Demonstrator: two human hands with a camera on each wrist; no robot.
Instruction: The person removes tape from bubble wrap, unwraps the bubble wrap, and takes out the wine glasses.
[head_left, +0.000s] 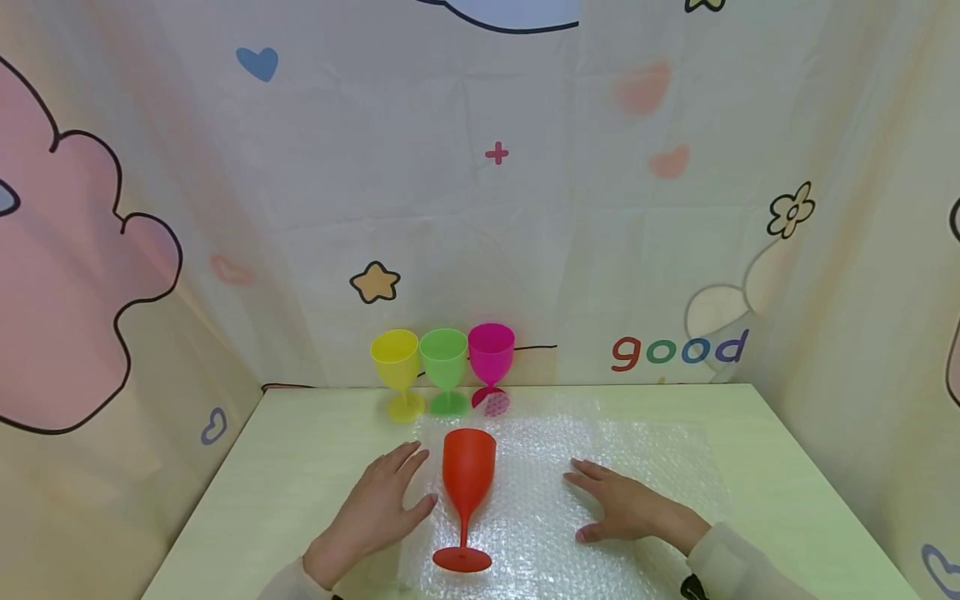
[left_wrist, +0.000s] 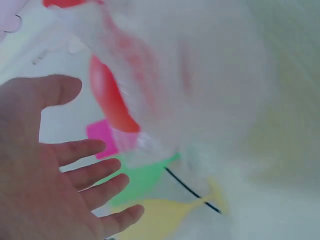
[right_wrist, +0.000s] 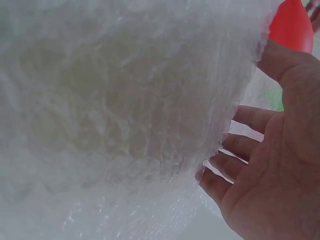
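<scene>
A red goblet [head_left: 468,475] lies on a clear bubble wrap sheet [head_left: 532,533], its foot toward me. Left of the goblet is my left hand [head_left: 378,504], fingers extended and thumb apart, holding nothing. In the left wrist view, blurred wrap [left_wrist: 220,90] partly hides the red goblet [left_wrist: 109,95]. My right hand [head_left: 626,504] is over the sheet, farther from the goblet, with fingers spread. The right wrist view has the wrap's edge [right_wrist: 220,130] across that hand's fingertips; whether they touch it I cannot tell.
Yellow [head_left: 395,358], green [head_left: 444,358] and magenta [head_left: 491,354] goblets stand upright in a row at the table's back edge. A small pink patterned patch [head_left: 497,405] is by the magenta one's foot. A printed curtain [head_left: 420,183] hangs behind and at both sides.
</scene>
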